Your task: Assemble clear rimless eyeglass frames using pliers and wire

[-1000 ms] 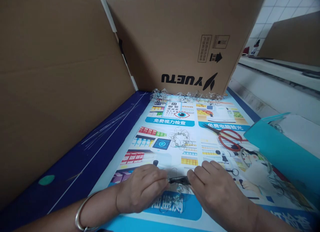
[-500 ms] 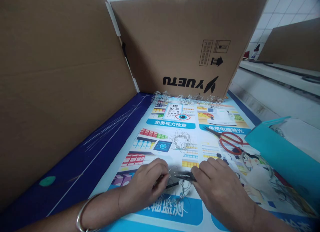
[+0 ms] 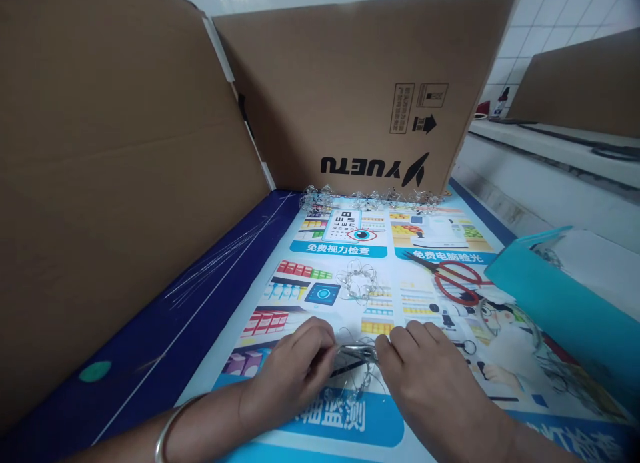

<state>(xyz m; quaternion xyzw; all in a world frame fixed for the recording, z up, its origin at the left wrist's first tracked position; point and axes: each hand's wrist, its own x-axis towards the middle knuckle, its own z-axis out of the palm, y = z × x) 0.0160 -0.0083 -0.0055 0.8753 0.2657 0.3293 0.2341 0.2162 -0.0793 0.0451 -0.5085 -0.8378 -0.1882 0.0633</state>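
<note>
My left hand point(image 3: 290, 376) and my right hand point(image 3: 430, 383) meet low in the view over a printed poster point(image 3: 350, 250). Both are closed in a pinch on a small piece of thin wire with clear beads point(image 3: 357, 366). A slim metal tool point(image 3: 356, 350) lies between the fingertips; my right hand grips it. A silver bangle point(image 3: 167, 433) circles my left wrist. A finished ring of wire and beads point(image 3: 356, 281) lies on the poster just beyond my hands.
Red-handled scissors point(image 3: 453, 278) lie to the right. A teal bag point(image 3: 560, 303) rests at the far right. Several beaded wire pieces point(image 3: 370, 198) line the foot of a cardboard wall point(image 3: 350, 83). Loose straight wires point(image 3: 220, 253) lie on the blue strip at left.
My hands have drawn closer together around the beaded wire piece, and the tool's tip has shifted slightly left. The camera has tilted a little.
</note>
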